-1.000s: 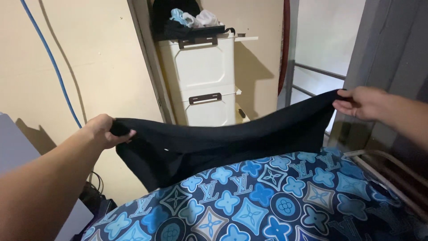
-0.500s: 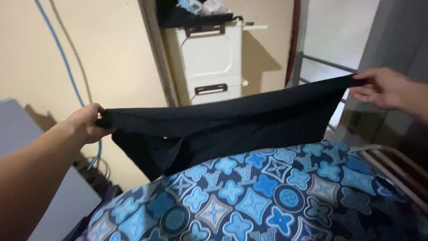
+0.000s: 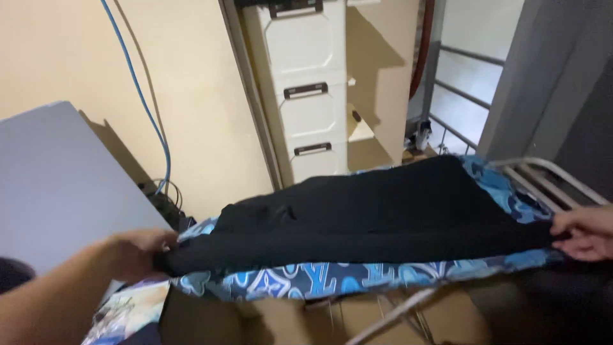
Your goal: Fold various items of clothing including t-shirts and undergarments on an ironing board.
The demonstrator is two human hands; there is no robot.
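Note:
A black garment (image 3: 377, 214) lies spread flat over an ironing board with a blue patterned cover (image 3: 306, 281). My left hand (image 3: 137, 252) grips the garment's near left edge. My right hand (image 3: 584, 231) pinches its near right edge, beside the board's metal rest (image 3: 549, 176). The cloth is stretched between both hands along the front of the board.
A white drawer unit (image 3: 306, 96) stands against the cream wall behind the board. A blue cable (image 3: 143, 102) runs down the wall to plugs at the left. A pale grey panel (image 3: 57, 185) sits at the left. Metal railings (image 3: 460, 89) are at the back right.
The garment was held up in the air between my hands; now it is lowered and laid flat on the board, and my hands have come down and toward me.

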